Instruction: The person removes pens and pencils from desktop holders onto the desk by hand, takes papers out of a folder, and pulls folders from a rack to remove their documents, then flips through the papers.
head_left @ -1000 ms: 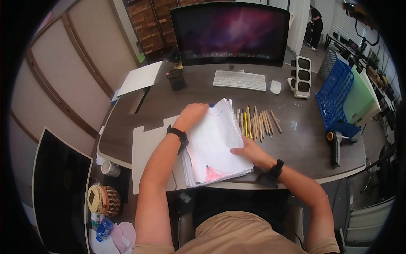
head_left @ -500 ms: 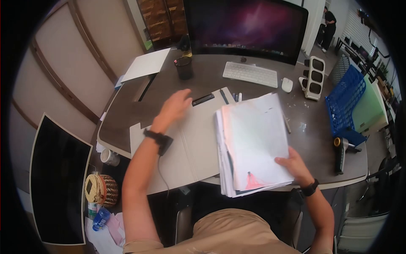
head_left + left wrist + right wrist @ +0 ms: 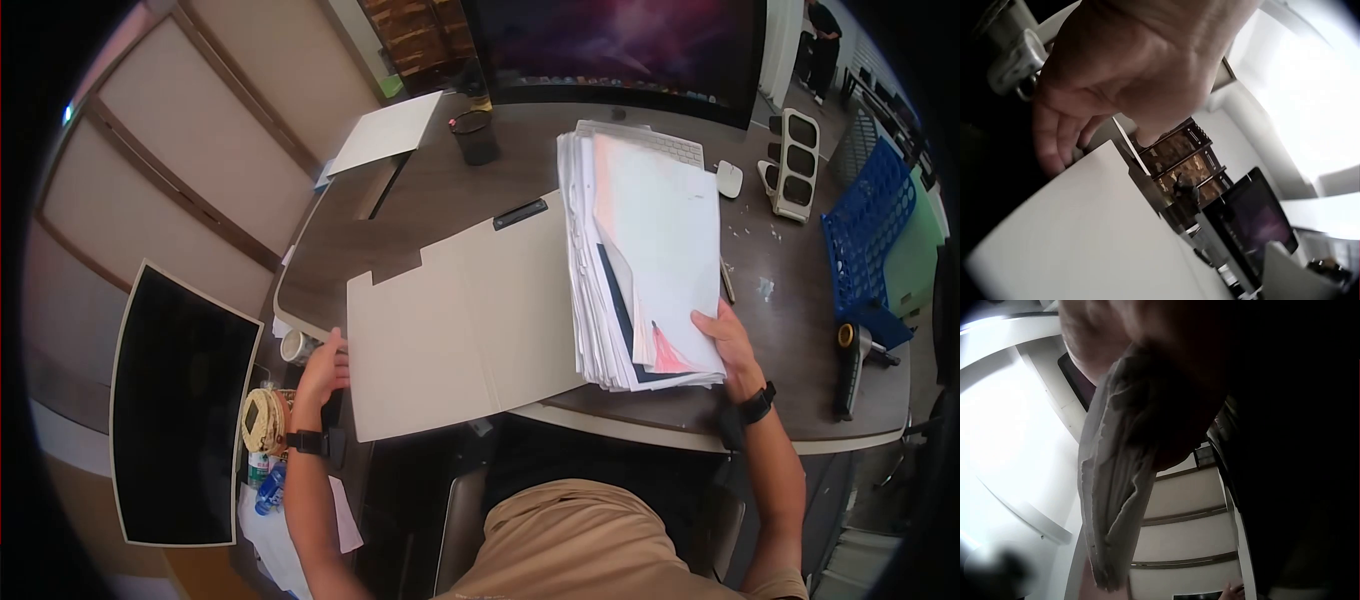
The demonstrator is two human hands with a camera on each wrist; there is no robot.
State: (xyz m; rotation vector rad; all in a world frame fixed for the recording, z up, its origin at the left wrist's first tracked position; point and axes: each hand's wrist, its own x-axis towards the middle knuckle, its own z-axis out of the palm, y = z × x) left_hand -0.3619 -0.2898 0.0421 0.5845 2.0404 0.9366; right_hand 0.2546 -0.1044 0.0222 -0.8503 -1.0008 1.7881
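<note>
White paper, a thick stack of it point(image 3: 660, 230), is in the right hand point(image 3: 732, 345), fingers clamped on its right side: thumb across the top sheet, the rest hidden, presumably underneath to bear the weight. Up it goes at a tilt, covering part of the keyboard point(image 3: 685, 150) and the folder's right side, likely because a grip at 1 edge lets the loose sheets fan out. Over to the left! The beige folder point(image 3: 430, 330) lies spread on the counter point(image 3: 335, 240), its near left part jutting past the edge, which gives fingers easy access. And there's the left hand point(image 3: 325, 368) at that border, fingers loosely bent, thumb apart, no pinch visible; whether they're touching, I can't tell.
</note>
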